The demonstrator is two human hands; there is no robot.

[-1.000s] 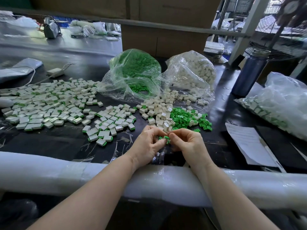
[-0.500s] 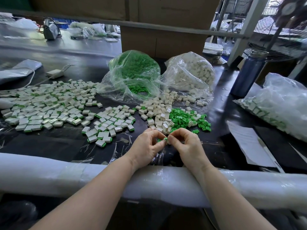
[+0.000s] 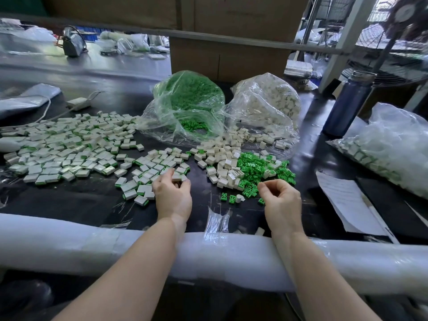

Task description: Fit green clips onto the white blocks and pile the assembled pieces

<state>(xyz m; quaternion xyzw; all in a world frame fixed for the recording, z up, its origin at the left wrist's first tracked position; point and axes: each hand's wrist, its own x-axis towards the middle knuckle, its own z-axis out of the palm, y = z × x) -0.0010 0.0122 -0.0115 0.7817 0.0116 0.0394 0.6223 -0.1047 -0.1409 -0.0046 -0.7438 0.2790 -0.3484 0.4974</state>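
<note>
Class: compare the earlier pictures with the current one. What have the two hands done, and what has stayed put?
The hands have parted. The left hand moved left to the near pile of assembled pieces, its fingers at a piece there. The right hand moved right to the loose green clips; whether it holds one cannot be told. The bags, the white blocks and the bottle stayed put.

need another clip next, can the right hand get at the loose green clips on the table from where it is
Probably yes: the right hand sits at the near edge of the loose green clips, with nothing between them.
</note>
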